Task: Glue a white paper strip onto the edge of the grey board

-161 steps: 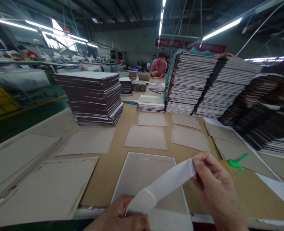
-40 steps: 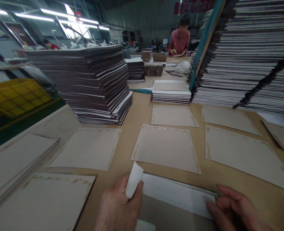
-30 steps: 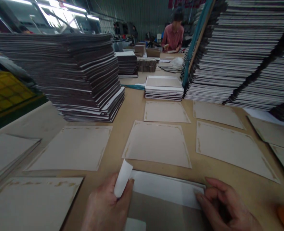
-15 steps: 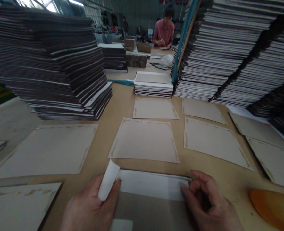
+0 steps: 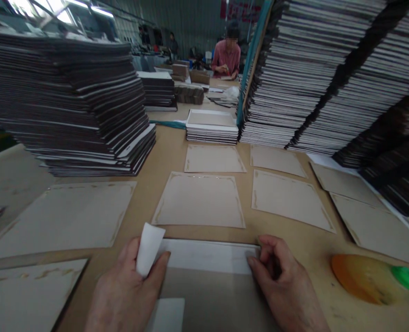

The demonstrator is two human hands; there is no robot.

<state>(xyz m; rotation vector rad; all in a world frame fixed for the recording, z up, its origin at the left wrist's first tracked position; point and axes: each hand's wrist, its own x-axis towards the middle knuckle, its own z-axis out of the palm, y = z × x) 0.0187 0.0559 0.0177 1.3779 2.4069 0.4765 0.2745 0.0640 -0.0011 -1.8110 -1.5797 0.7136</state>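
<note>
A grey cardboard panel (image 5: 211, 295) with a white strip (image 5: 207, 256) along its far edge lies in front of me. My left hand (image 5: 131, 281) grips its left edge between thumb and fingers. Between that thumb and forefinger a curled white paper piece (image 5: 150, 246) sticks up. My right hand (image 5: 280, 276) pinches the panel's far right corner, its thumb on the white strip. At the bottom, a second white piece (image 5: 168, 313) rests on the panel near my left hand. Beyond the far edge lies another grey board (image 5: 199, 200) with glue lines along its sides.
Several more glue-lined boards, such as the left one (image 5: 66, 216) and the right one (image 5: 291, 198), cover the table. Tall stacks rise at left (image 5: 87, 106) and right (image 5: 294, 78). An amber bottle (image 5: 360, 279) with a green cap lies at right. A person (image 5: 226, 57) works farther back.
The view has swung to the right, bringing the bottle's green cap into sight and shifting the scene leftward. Both hands keep their hold on the panel.
</note>
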